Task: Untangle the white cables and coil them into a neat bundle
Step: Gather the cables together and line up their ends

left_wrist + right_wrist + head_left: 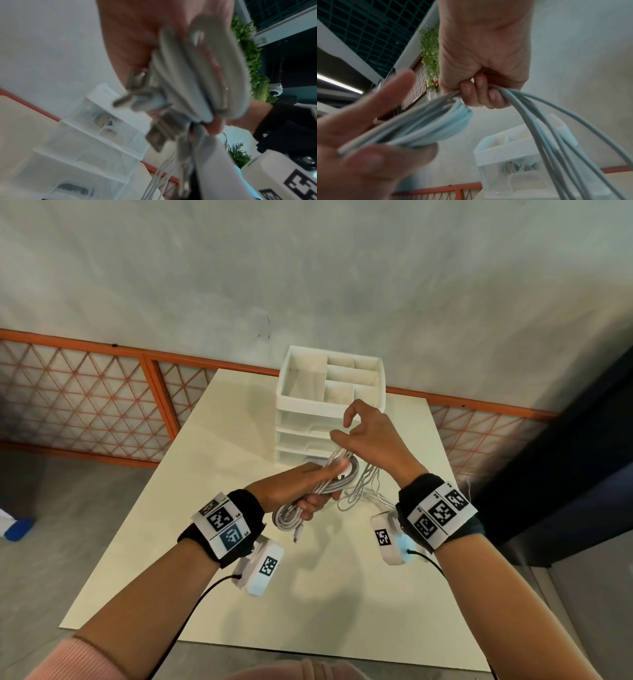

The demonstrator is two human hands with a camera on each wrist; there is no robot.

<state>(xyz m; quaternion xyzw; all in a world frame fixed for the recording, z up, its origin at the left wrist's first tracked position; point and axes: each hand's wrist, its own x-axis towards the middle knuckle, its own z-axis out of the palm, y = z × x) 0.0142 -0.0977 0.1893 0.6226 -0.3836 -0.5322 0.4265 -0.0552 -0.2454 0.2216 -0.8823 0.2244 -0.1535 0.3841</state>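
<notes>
My left hand point(322, 487) grips a coil of white cables point(291, 517) above the cream table top; a loop and a USB plug point(297, 534) hang below the fist. In the left wrist view the coil point(197, 74) lies across the palm with metal plugs point(137, 83) sticking out. My right hand point(346, 429) sits just above and behind the coil, its fingers point(479, 92) curled round several strands that leave it. Those loose strands point(363, 487) trail down onto the table in a tangle. The left hand point(368, 121) and coil point(423, 128) fill the lower left of the right wrist view.
A white drawer organizer point(284, 378) with open top compartments stands on the table point(239, 594) right behind the hands; its drawers point(85, 142) hold small items. An orange lattice rail point(102, 392) runs behind the table. A blue object point(19, 529) lies on the floor at left.
</notes>
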